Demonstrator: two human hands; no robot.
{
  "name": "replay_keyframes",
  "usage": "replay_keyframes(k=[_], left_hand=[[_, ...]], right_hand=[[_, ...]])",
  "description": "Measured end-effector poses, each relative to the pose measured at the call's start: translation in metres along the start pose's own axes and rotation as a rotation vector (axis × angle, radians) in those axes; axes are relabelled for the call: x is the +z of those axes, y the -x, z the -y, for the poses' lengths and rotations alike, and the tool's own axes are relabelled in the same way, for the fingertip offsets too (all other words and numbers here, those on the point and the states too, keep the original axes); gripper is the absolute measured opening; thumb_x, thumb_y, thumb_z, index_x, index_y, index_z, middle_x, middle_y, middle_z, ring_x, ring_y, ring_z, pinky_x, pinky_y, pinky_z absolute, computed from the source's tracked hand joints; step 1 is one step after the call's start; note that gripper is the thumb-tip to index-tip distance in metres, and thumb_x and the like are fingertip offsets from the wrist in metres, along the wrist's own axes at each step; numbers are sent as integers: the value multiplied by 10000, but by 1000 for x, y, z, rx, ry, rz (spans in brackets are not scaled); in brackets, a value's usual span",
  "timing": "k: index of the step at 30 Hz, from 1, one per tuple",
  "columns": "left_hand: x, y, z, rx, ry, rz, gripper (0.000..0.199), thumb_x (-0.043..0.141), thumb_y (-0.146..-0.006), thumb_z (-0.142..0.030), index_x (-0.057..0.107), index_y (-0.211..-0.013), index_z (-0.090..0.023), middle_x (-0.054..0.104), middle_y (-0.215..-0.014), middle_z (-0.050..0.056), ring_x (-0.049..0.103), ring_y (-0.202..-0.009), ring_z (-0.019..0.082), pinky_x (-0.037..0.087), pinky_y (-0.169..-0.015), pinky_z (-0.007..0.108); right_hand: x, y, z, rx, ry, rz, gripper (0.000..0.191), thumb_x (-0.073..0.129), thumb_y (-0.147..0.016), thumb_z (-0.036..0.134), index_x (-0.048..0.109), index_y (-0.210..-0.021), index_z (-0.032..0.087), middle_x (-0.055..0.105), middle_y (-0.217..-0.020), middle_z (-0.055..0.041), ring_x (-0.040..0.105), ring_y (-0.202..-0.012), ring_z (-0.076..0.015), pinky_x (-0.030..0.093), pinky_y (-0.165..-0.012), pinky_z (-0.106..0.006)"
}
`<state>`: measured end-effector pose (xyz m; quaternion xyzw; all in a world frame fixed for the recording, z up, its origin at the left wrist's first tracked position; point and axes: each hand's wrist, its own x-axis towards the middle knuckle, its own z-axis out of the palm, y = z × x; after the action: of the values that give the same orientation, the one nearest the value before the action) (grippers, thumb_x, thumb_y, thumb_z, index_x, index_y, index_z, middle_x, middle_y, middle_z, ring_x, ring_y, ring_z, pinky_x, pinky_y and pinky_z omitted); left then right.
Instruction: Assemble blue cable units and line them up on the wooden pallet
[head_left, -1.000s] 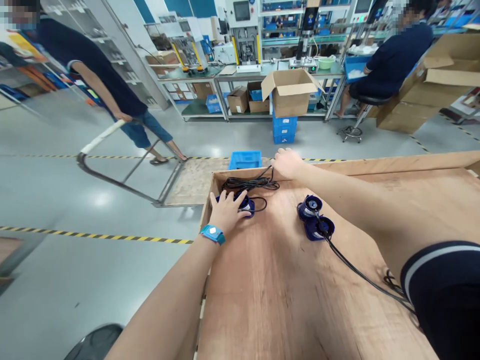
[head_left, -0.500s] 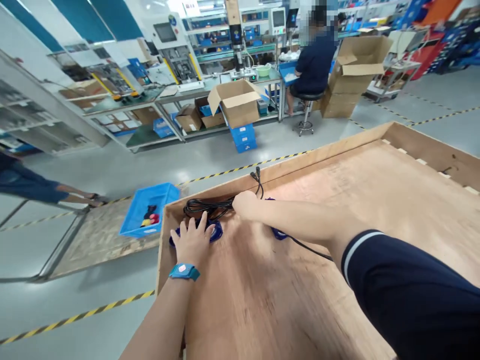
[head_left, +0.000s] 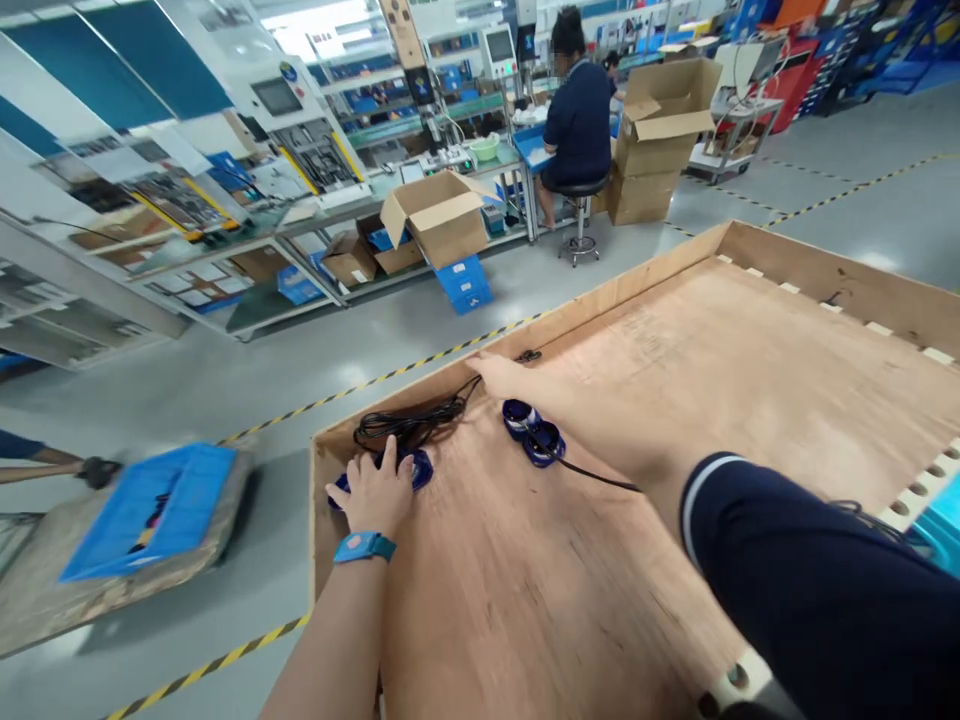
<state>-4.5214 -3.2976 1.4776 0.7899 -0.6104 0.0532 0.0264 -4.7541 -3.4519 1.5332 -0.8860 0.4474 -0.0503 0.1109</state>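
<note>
My left hand lies with fingers spread on a dark blue plastic part in the corner of a shallow wooden crate. A looped bundle of black cable sits just beyond it, along the crate's far wall. My right hand is closed on the cable at that wall, its fingertips partly hidden. The cable's plug ends stick out on its right side. Below my right forearm, a second blue part with two round cups rests on the crate floor, trailing a black cable.
A blue bin with small coloured items stands on a low cart at left, near another person's leg and foot. Beyond the crate are a workbench, an open carton on blue bins, and a seated person. Something turquoise lies at right.
My right hand has shifted toward the far wall, and the upright plug ends now lie lower. My left hand stays on the blue part. The view has turned, uncovering the second part.
</note>
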Motion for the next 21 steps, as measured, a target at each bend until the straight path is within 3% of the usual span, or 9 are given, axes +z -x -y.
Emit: replay_keyframes(k=[2,4,7,9,11,13,16,18,21], left_hand=[[-3,10,-6,17,11,-53,643,323,-1008,-438,381,-1546,-91,396,-1482,339,325,-1422,504,241,-1062,818],[-6,22,-15,117,22,-127,698,403,-976,-419,328,-1553,-33,261,-1553,370,212,-1473,532,182,-1097,817],[-7,29,-38,401,45,-187,708,472,-933,-334,296,-1576,-93,110,-1647,287,113,-1531,464,106,-1195,732],[-7,19,-65,577,65,-148,727,506,-902,-269,288,-1590,-180,68,-1677,211,121,-1544,416,169,-1230,649],[-7,1,-100,731,76,-68,772,541,-867,-223,284,-1595,-224,81,-1679,175,137,-1543,398,271,-1221,575],[-8,-20,-135,836,60,18,736,527,-850,-168,360,-1564,-228,179,-1648,171,213,-1521,383,340,-1193,508],[-13,-44,-171,831,-2,150,583,440,-855,-96,554,-1411,-233,436,-1454,163,469,-1343,324,431,-1106,425],[-18,-49,-178,760,-52,214,508,440,-862,-104,613,-1319,-244,513,-1295,149,553,-1189,302,480,-1026,405],[-25,-39,-165,696,-99,230,438,495,-852,-134,630,-1260,-224,518,-1201,155,563,-1095,312,495,-978,413]], right_hand=[[-5,53,-31,-31,-98,-142,607,546,-893,30,455,-1490,88,530,-1465,-181,522,-1343,-211,431,-1139,-323],[-8,131,-69,6,-207,-207,497,587,-930,140,540,-1424,111,615,-1371,-154,584,-1265,-224,472,-1096,-351],[-4,278,-118,266,-174,-126,506,698,-908,409,622,-1338,154,632,-1343,-165,589,-1264,-282,478,-1086,-426],[9,366,-133,498,-58,-90,713,742,-842,538,553,-1431,183,517,-1473,-202,479,-1380,-350,411,-1135,-536],[30,427,-135,604,-25,-35,825,748,-822,565,465,-1509,206,435,-1535,-220,419,-1421,-379,399,-1117,-592],[53,455,-132,608,-3,-32,777,735,-845,511,463,-1509,211,424,-1546,-209,420,-1417,-375,404,-1100,-594],[75,460,-128,570,35,-120,505,658,-920,392,591,-1383,201,510,-1485,-175,500,-1332,-344,445,-1053,-539],[80,457,-128,547,57,-188,356,589,-965,360,664,-1276,206,527,-1470,-168,517,-1300,-334,459,-1031,-518],[81,459,-129,515,102,-248,324,535,-992,368,699,-1217,203,461,-1525,-184,480,-1329,-361,448,-1029,-541]])
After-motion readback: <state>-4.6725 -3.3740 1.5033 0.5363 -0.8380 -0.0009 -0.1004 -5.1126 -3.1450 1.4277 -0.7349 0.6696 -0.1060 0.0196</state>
